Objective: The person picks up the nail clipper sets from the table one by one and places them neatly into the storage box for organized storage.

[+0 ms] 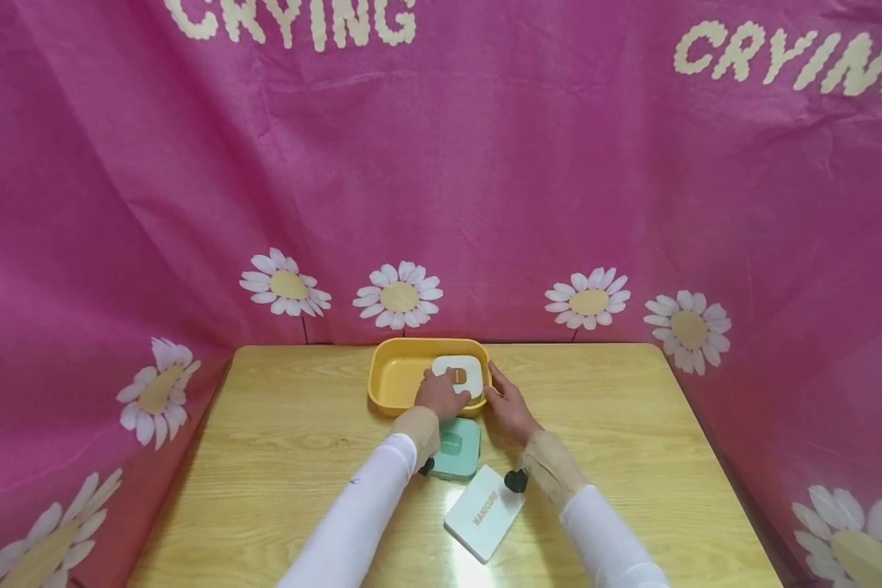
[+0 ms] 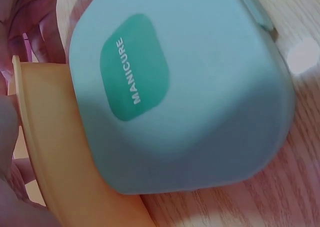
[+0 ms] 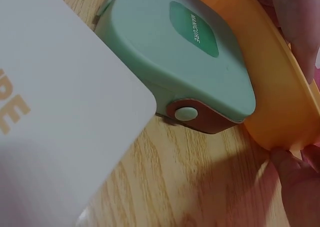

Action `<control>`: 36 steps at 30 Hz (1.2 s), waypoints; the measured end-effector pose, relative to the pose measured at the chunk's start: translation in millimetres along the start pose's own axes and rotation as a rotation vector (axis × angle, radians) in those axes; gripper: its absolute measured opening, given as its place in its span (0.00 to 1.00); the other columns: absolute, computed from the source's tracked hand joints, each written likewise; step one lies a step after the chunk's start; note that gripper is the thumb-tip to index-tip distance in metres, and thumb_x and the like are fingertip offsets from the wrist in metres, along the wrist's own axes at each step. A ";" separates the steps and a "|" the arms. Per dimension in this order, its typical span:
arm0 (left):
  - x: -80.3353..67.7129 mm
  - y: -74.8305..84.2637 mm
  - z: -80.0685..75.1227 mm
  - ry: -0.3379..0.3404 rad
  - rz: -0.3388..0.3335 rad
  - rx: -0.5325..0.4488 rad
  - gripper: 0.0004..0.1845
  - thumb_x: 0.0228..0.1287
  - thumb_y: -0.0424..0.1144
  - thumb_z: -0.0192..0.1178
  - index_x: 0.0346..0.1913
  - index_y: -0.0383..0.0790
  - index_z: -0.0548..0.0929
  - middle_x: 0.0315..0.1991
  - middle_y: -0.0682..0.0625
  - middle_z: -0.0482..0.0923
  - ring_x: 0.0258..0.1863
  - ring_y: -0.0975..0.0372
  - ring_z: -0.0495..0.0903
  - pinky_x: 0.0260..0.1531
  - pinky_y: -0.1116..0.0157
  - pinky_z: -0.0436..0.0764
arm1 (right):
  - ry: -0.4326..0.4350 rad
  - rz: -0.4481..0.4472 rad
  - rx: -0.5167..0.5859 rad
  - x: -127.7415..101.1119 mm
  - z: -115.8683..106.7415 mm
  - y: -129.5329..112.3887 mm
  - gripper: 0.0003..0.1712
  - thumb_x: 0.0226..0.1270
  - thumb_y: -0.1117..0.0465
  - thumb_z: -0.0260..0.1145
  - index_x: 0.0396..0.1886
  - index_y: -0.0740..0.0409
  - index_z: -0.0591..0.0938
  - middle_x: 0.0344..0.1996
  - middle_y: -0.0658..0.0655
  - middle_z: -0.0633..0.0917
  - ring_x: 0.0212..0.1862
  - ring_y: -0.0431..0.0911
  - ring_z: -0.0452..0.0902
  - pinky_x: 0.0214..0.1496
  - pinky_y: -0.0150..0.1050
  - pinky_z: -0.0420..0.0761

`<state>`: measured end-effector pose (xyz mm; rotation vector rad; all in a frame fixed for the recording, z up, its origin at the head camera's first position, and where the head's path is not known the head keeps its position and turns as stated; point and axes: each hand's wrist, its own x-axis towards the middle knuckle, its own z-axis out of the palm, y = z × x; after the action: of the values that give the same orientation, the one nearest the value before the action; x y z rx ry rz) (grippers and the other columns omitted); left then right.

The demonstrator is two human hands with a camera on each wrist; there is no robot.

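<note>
A yellow tray (image 1: 397, 377) stands at the table's far middle, with a white case bearing an orange label (image 1: 461, 369) inside it on the right. My left hand (image 1: 441, 394) reaches over the tray's front wall and grips the near edge of that white case. My right hand (image 1: 507, 404) holds the tray's front right corner, thumb on the front wall (image 3: 280, 117) and fingers along the side. A mint green case marked MANICURE (image 1: 456, 447) (image 2: 180, 97) (image 3: 180, 52) lies against the tray's front, under my left wrist.
A flat white box printed MANICURE (image 1: 485, 510) (image 3: 55, 112) lies on the wooden table (image 1: 279, 457) nearer to me, between my forearms. Pink cloth with daisies (image 1: 441, 180) hangs behind and at both sides of the table.
</note>
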<state>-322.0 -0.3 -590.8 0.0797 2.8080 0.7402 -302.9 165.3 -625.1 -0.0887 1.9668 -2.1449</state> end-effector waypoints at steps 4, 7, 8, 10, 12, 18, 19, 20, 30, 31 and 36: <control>1.6 -2.5 -2.5 -0.026 0.000 -0.038 0.37 0.70 0.53 0.63 0.77 0.38 0.71 0.65 0.28 0.71 0.59 0.44 0.77 0.64 0.50 0.78 | -0.001 -0.006 0.071 0.6 1.7 1.9 0.36 0.84 0.73 0.43 0.86 0.59 0.46 0.84 0.66 0.48 0.84 0.57 0.44 0.80 0.53 0.57; 3.0 -3.5 -5.1 -0.057 -0.024 -0.092 0.36 0.71 0.51 0.63 0.77 0.40 0.71 0.68 0.29 0.69 0.63 0.42 0.75 0.67 0.46 0.75 | -0.015 -0.024 0.085 -0.6 3.7 3.8 0.37 0.83 0.75 0.41 0.86 0.63 0.44 0.84 0.69 0.46 0.83 0.60 0.44 0.80 0.54 0.56; 3.3 -3.8 -5.8 -0.068 -0.032 -0.099 0.35 0.72 0.51 0.62 0.77 0.40 0.71 0.68 0.30 0.69 0.64 0.41 0.74 0.68 0.46 0.74 | -0.015 -0.029 0.075 -0.9 4.4 4.7 0.37 0.83 0.75 0.41 0.85 0.64 0.44 0.84 0.70 0.47 0.83 0.62 0.44 0.80 0.55 0.56; 2.8 -3.8 -7.5 -0.087 -0.050 -0.113 0.34 0.72 0.51 0.62 0.76 0.40 0.71 0.68 0.31 0.70 0.65 0.41 0.73 0.68 0.45 0.73 | -0.018 -0.024 0.103 -1.5 6.1 6.3 0.37 0.83 0.76 0.41 0.85 0.64 0.43 0.83 0.70 0.47 0.83 0.62 0.44 0.80 0.55 0.55; 1.5 -3.3 -9.3 -0.091 -0.052 -0.109 0.34 0.72 0.51 0.62 0.75 0.39 0.72 0.67 0.32 0.70 0.64 0.41 0.72 0.68 0.45 0.73 | -0.017 -0.021 0.139 -1.4 7.7 6.8 0.37 0.82 0.76 0.40 0.85 0.64 0.43 0.83 0.70 0.46 0.83 0.62 0.44 0.80 0.55 0.55; -4.8 -4.8 -19.5 -0.043 0.067 -0.097 0.36 0.69 0.49 0.63 0.75 0.36 0.71 0.69 0.30 0.67 0.69 0.40 0.66 0.71 0.45 0.70 | 0.003 -0.027 0.258 1.1 10.3 5.1 0.39 0.81 0.77 0.39 0.86 0.60 0.43 0.84 0.67 0.47 0.83 0.60 0.48 0.81 0.55 0.56; -6.4 -6.4 -21.5 -0.033 0.109 -0.091 0.36 0.69 0.48 0.64 0.75 0.35 0.70 0.70 0.29 0.66 0.71 0.40 0.64 0.72 0.45 0.68 | 0.007 -0.028 0.251 1.2 10.1 4.7 0.39 0.81 0.77 0.40 0.86 0.60 0.43 0.84 0.67 0.47 0.82 0.60 0.48 0.81 0.54 0.57; -8.2 -8.4 -23.3 -0.022 0.153 -0.087 0.37 0.67 0.47 0.64 0.75 0.33 0.70 0.71 0.28 0.66 0.73 0.39 0.63 0.73 0.45 0.68 | 0.009 -0.029 0.238 0.9 9.7 4.3 0.39 0.81 0.77 0.40 0.86 0.60 0.43 0.84 0.67 0.48 0.82 0.60 0.49 0.80 0.54 0.58; -39.6 -31.6 -40.4 0.020 0.470 -0.021 0.43 0.62 0.45 0.68 0.79 0.41 0.66 0.77 0.37 0.61 0.78 0.45 0.58 0.75 0.48 0.65 | 0.016 -0.039 -0.081 0.7 0.3 2.0 0.37 0.82 0.73 0.45 0.85 0.63 0.47 0.82 0.72 0.53 0.81 0.61 0.52 0.79 0.54 0.60; -44.8 -32.9 -41.4 0.017 0.489 -0.030 0.43 0.62 0.44 0.69 0.79 0.42 0.66 0.77 0.38 0.61 0.78 0.45 0.59 0.75 0.48 0.65 | 0.020 -0.044 -0.122 0.4 0.1 1.4 0.37 0.82 0.73 0.46 0.85 0.64 0.48 0.82 0.72 0.54 0.82 0.61 0.51 0.79 0.55 0.59; -67.8 -43.0 -36.8 -0.028 0.555 -0.031 0.45 0.63 0.45 0.72 0.80 0.42 0.65 0.78 0.42 0.63 0.77 0.49 0.63 0.75 0.50 0.66 | 0.037 -0.079 -0.262 0.2 1.1 1.3 0.35 0.83 0.72 0.47 0.84 0.68 0.50 0.82 0.72 0.54 0.83 0.61 0.47 0.81 0.55 0.54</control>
<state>-264.8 -62.9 -566.5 0.8818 2.7577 0.8794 -302.7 164.1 -626.3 -0.1740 2.2923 -1.9342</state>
